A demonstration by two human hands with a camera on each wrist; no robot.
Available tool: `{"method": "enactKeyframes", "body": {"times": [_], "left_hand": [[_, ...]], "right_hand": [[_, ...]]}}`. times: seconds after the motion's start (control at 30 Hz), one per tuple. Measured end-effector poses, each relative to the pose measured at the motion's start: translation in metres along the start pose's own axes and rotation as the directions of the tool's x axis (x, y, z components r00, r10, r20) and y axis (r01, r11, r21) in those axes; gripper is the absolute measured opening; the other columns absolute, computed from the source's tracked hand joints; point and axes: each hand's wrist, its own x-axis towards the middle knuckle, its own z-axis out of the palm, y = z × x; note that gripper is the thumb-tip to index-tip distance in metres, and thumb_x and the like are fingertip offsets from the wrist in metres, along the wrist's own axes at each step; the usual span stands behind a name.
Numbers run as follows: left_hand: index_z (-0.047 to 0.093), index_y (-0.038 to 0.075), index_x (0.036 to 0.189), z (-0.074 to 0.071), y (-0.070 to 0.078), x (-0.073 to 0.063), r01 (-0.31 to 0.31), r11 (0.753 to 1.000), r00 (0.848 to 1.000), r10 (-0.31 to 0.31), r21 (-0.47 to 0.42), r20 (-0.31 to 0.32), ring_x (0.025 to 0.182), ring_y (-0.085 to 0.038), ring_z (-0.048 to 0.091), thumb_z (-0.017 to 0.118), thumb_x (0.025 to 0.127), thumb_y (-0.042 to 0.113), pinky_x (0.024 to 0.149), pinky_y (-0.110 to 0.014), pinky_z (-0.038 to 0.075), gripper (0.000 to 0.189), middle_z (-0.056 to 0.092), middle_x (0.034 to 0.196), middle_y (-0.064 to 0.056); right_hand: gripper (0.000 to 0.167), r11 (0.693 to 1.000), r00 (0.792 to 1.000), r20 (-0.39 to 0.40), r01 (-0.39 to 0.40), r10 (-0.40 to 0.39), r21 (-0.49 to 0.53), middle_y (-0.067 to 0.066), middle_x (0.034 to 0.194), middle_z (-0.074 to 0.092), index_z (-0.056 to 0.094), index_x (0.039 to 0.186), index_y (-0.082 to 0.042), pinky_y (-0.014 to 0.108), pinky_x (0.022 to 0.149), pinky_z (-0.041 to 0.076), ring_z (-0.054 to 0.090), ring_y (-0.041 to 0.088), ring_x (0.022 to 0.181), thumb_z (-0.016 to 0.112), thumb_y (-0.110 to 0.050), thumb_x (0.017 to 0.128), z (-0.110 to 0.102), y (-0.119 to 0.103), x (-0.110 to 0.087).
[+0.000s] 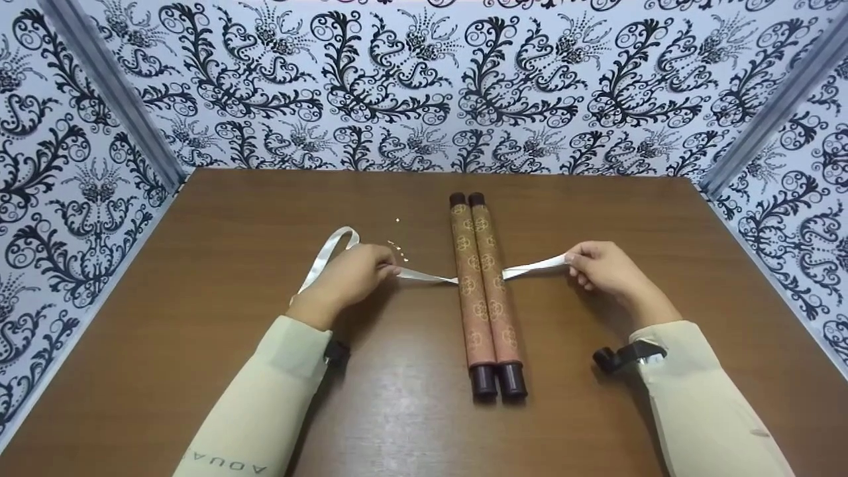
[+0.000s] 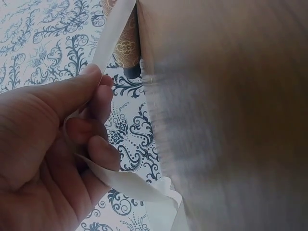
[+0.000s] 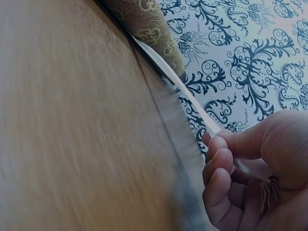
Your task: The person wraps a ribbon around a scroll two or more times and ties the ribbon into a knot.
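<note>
Two rolls of a scroll [image 1: 478, 285], covered in pinkish-gold patterned cloth with dark end knobs, lie side by side lengthwise on the table. A white ribbon [image 1: 535, 267] comes out on both sides of them near the middle. My left hand [image 1: 351, 278] pinches the left stretch between thumb and fingers; its slack end [image 2: 139, 187] loops behind the hand and trails down in the left wrist view. On the other side, my right hand [image 1: 606, 268] pinches the right stretch, and some ribbon is tucked in the palm. Whether the ribbon passes beneath the rolls is hidden.
The brown wooden table [image 1: 232, 205] carries the scroll. Black-and-white floral panels [image 1: 411, 86] stand at the back and both sides, with grey corner strips [image 1: 119, 86]. A dark wrist strap with a camera [image 1: 626, 358] sits on the right sleeve.
</note>
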Motion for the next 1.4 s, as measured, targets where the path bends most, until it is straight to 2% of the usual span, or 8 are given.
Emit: {"method": "enactKeyframes", "body": {"times": [0.27, 0.6, 0.9, 1.07, 1.27, 1.33, 1.4], "left_hand": [[0.073, 0.004, 0.093, 0.0, 0.0, 0.001, -0.011, 1.0, 1.0, 0.011, -0.008, -0.008, 0.091, -0.028, 0.069, 0.07, 0.099, 0.016, 0.089, -0.046, 0.055, 0.014, 0.075, 0.094, -0.01], [0.074, 0.005, 0.095, 0.0, 0.0, 0.001, 0.013, 1.0, 1.0, -0.013, -0.003, -0.015, 0.094, -0.028, 0.07, 0.07, 0.099, 0.017, 0.09, -0.046, 0.055, 0.014, 0.076, 0.098, -0.011], [0.076, 0.007, 0.096, 0.001, -0.001, 0.001, -0.024, 1.0, 0.999, 0.024, -0.008, -0.041, 0.095, -0.026, 0.072, 0.071, 0.098, 0.017, 0.091, -0.045, 0.056, 0.012, 0.078, 0.101, -0.008], [0.076, 0.007, 0.096, 0.002, 0.0, 0.002, -0.034, 0.999, 0.998, 0.033, -0.012, -0.046, 0.098, -0.028, 0.072, 0.07, 0.098, 0.015, 0.093, -0.045, 0.055, 0.011, 0.078, 0.102, -0.009], [0.076, 0.005, 0.099, 0.001, 0.0, 0.002, -0.032, 0.999, 0.999, 0.031, -0.024, -0.043, 0.1, -0.029, 0.072, 0.069, 0.099, 0.014, 0.095, -0.045, 0.055, 0.011, 0.077, 0.103, -0.01], [0.076, 0.005, 0.099, 0.001, 0.0, 0.002, -0.031, 0.999, 0.999, 0.029, -0.029, -0.042, 0.099, -0.029, 0.072, 0.069, 0.099, 0.014, 0.094, -0.045, 0.055, 0.011, 0.077, 0.103, -0.01], [0.075, 0.005, 0.098, 0.001, 0.001, 0.001, -0.032, 0.999, 0.999, 0.03, -0.033, -0.043, 0.098, -0.028, 0.072, 0.069, 0.099, 0.013, 0.094, -0.045, 0.055, 0.01, 0.077, 0.102, -0.01]], "right_hand": [[0.025, 1.0, 1.0, -0.02, -0.019, 0.019, 0.014, -0.005, 0.074, 0.057, 0.062, 0.111, 0.011, 0.022, 0.057, 0.048, 0.053, 0.006, 0.061, 0.052, -0.012, 0.108, -0.011, 0.007, -0.001], [0.027, 0.999, 0.998, -0.043, -0.036, 0.037, 0.034, -0.006, 0.073, 0.057, 0.061, 0.111, 0.012, 0.021, 0.057, 0.049, 0.053, 0.005, 0.061, 0.053, -0.014, 0.108, -0.022, 0.019, -0.001], [0.027, 0.994, 0.993, -0.058, -0.106, 0.108, 0.025, -0.006, 0.075, 0.058, 0.06, 0.112, 0.009, 0.02, 0.06, 0.049, 0.053, 0.005, 0.064, 0.052, -0.017, 0.108, -0.03, 0.02, -0.003], [0.028, 0.994, 0.992, -0.052, -0.112, 0.112, -0.003, -0.006, 0.073, 0.056, 0.06, 0.113, 0.01, 0.021, 0.058, 0.048, 0.052, 0.006, 0.061, 0.051, -0.015, 0.107, -0.031, 0.017, -0.006], [0.029, 0.992, 0.994, -0.047, -0.098, 0.094, -0.086, -0.002, 0.072, 0.056, 0.065, 0.105, 0.008, 0.024, 0.056, 0.047, 0.052, 0.009, 0.061, 0.056, -0.02, 0.103, -0.031, 0.018, -0.005], [0.033, 0.979, 0.995, -0.065, -0.08, 0.069, -0.186, 0.006, 0.081, 0.063, 0.067, 0.107, 0.006, 0.027, 0.063, 0.048, 0.056, 0.015, 0.07, 0.058, -0.025, 0.102, -0.031, 0.017, -0.007], [0.04, 0.958, 0.996, -0.082, -0.06, 0.039, -0.28, 0.016, 0.098, 0.068, 0.067, 0.116, 0.005, 0.037, 0.075, 0.053, 0.062, 0.026, 0.085, 0.058, -0.032, 0.103, -0.03, 0.015, -0.008]]}}
